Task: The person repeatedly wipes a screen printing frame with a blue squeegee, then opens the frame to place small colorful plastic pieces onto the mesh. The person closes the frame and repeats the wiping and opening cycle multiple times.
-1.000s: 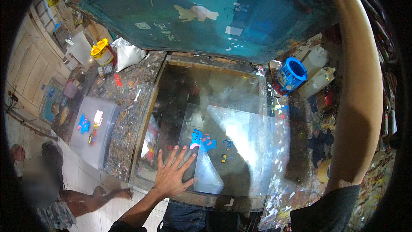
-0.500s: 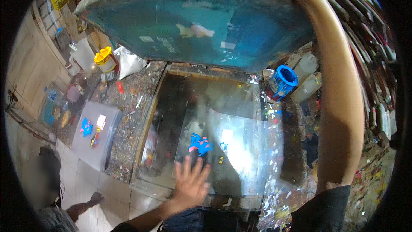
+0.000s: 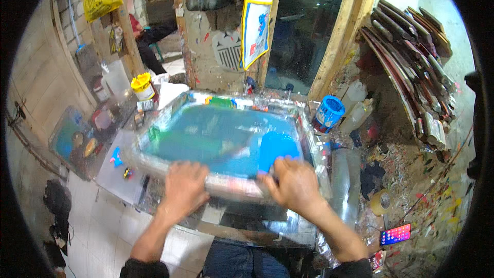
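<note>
Head view: framed screen (image 3: 216, 133) just beyond left hand (image 3: 186, 185), right hand (image 3: 296, 183); hands grasp near rail (image 3: 234, 185).

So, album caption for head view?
Left hand and right hand at the near edge of a silkscreen bearing blue ink.

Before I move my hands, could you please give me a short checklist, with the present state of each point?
1. Left hand at the near edge of the frame: ok.
2. Right hand grip: cannot tell; it is at the near edge too, but blurred.
3. Frame fully down on the table: cannot tell; the gap beneath does not show clearly.
4. Blue patch inside the frame: ok, in its right part.
5. Blue pail upright and outside the frame: ok.
6. Phone away from the frame: ok, at the lower right.
</note>
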The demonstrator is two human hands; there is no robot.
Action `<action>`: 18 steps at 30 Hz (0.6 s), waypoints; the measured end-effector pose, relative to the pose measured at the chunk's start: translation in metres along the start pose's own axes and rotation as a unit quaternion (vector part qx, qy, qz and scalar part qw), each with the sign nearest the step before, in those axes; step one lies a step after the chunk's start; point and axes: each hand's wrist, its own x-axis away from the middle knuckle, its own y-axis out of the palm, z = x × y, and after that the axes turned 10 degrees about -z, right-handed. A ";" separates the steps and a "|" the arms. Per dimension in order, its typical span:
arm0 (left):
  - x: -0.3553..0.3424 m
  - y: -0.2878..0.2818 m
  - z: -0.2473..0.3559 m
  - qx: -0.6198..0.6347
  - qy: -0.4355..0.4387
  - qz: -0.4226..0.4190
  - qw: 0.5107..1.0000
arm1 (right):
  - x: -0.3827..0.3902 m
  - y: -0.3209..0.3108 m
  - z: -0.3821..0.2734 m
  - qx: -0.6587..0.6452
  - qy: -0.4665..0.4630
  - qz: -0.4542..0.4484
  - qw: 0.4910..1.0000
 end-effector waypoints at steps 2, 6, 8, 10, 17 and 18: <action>0.019 0.045 0.005 0.002 0.052 -0.020 0.998 | 0.017 0.035 0.010 -0.092 0.028 -0.179 0.979; 0.030 0.122 -0.001 0.085 0.058 0.032 0.994 | 0.032 0.083 0.032 -0.168 0.028 -0.256 0.951; 0.030 0.143 -0.005 0.111 0.041 0.030 0.992 | 0.037 0.111 0.029 -0.166 0.009 -0.237 0.957; 0.030 0.148 -0.009 0.127 0.031 0.042 0.991 | 0.028 0.134 0.038 -0.071 -0.014 -0.118 0.990; 0.026 0.140 -0.007 0.134 0.026 0.035 0.990 | -0.036 0.139 0.103 -0.011 0.022 -0.124 0.992; 0.025 0.141 -0.008 0.133 0.032 0.041 0.990 | -0.033 0.131 0.102 -0.029 0.013 -0.190 0.981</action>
